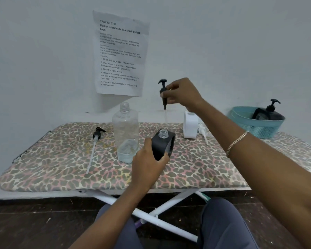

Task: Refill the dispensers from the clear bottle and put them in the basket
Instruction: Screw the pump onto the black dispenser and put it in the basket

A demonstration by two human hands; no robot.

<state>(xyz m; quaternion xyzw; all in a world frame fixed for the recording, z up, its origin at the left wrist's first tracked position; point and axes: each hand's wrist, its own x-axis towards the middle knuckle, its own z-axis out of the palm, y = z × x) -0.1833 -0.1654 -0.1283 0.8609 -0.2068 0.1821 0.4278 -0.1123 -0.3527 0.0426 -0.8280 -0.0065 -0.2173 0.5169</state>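
Observation:
My left hand (pixel 149 159) grips a black dispenser bottle (pixel 162 143) with its neck uncapped, standing on the leopard-print board (pixel 61 159). Above it my right hand (pixel 181 92) pinches a black pump head (pixel 163 90), whose clear tube hangs down toward the open neck. The clear bottle (pixel 126 132) stands uncapped just left of the black bottle, with a little liquid at its bottom. A white dispenser (pixel 190 125) stands behind to the right, its white pump (pixel 203 132) lying beside it. A teal basket (pixel 257 123) at the far right holds a black dispenser (pixel 271 112).
Another black pump with a long tube (pixel 95 142) lies on the board's left part. A printed sheet (pixel 120 53) hangs on the white wall behind. White crossed legs (pixel 151 212) stand under the board, and my knees are below the front edge.

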